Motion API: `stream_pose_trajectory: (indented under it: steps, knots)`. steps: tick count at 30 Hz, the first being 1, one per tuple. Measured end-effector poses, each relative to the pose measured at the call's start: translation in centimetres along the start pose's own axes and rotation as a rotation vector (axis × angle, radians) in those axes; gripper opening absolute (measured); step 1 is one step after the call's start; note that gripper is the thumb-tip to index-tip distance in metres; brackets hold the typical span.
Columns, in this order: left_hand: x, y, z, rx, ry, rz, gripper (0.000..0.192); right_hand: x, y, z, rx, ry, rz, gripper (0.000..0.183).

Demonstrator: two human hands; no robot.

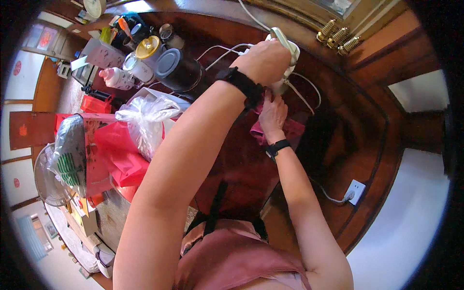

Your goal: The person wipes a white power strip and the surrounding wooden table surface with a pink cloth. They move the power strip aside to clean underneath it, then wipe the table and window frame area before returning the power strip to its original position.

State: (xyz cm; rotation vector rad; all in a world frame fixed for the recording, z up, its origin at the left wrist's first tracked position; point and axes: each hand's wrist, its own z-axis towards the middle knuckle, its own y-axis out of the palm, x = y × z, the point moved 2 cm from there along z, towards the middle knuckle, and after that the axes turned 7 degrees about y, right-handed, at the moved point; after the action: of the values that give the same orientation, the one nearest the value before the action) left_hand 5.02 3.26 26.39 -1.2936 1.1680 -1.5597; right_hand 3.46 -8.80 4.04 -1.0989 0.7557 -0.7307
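My left hand (pixel 266 61) is raised over the dark red tabletop (pixel 239 159), gripping a white power strip (pixel 295 50) with cables plugged into it. Part of the strip lies hidden behind the fingers. Just below it, my right hand (pixel 273 114) rests on a crumpled magenta cloth (pixel 295 128), its fingers pressed on the cloth beside the strip's lower end. White cables (pixel 301 96) hang from the strip towards the table. Both wrists wear black bands.
To the left stand a dark lidded canister (pixel 177 70), a jar with a yellow lid (pixel 148 47), a pink-topped bottle (pixel 117 78) and a tied clear plastic bag (pixel 148 116) by red bags (pixel 123 152). A wall socket (pixel 355 192) holds a plug at right.
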Motion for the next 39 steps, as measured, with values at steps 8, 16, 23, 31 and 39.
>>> stream_pose_trajectory:
  steps: [8,16,23,31,39]
  knots:
    - [-0.5,0.8,0.3,-0.03,-0.015,0.056,0.017,-1.6,0.6,0.7,-0.094,-0.085,0.142,0.041]
    - [0.0,0.6,0.8,-0.06,-0.047,0.072,0.011,-1.9,1.2,1.3,-0.196,-0.024,0.114,0.046]
    - [-0.3,0.4,0.9,-0.047,-0.007,0.065,0.011,3.2,-1.6,0.5,0.041,-0.098,0.077,0.053]
    - [-0.3,0.9,1.0,-0.074,-0.015,0.076,0.013,4.1,-1.5,-1.0,-0.022,0.238,0.047,0.043]
    - [0.0,0.4,1.0,-0.089,0.009,0.109,0.012,2.8,-0.1,-3.8,-0.049,-0.106,0.235,0.06]
